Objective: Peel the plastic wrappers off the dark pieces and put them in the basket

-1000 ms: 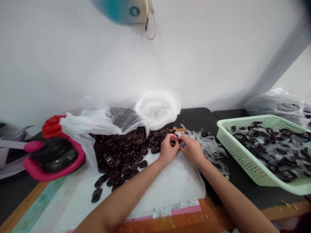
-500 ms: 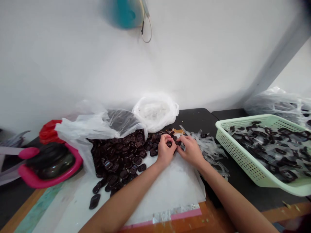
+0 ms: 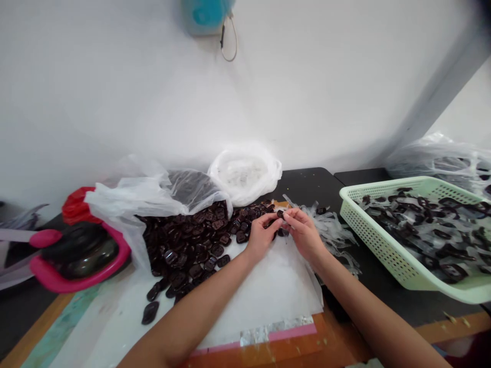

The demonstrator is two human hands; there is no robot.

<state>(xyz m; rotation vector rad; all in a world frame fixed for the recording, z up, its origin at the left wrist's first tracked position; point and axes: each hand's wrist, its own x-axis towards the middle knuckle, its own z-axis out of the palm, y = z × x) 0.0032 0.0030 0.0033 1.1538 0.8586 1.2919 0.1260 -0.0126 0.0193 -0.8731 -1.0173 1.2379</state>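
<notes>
My left hand [image 3: 261,234] and my right hand [image 3: 304,232] meet over the white sheet [image 3: 268,296], fingertips pinched together. Between them sits a small dark brown plastic piece [image 3: 280,214], and a clear plastic strip [image 3: 288,200] pokes up from my right fingers. Just left of my hands lies a heap of dark brown pieces [image 3: 192,240] spilling out of a clear bag [image 3: 153,197]. A pile of clear plastic strips [image 3: 330,230] lies directly right of my right hand.
A light green basket [image 3: 368,232] with dark pieces in clear wrapping stands at the right. A white bag [image 3: 245,174] sits at the back by the wall. A pink-rimmed dish [image 3: 76,255] with dark contents and a red bag [image 3: 74,207] are at the left.
Both hands have lifted slightly off the heap and turned inward. The dark piece and a clear strip now show between the fingertips. The camera view has shifted a little.
</notes>
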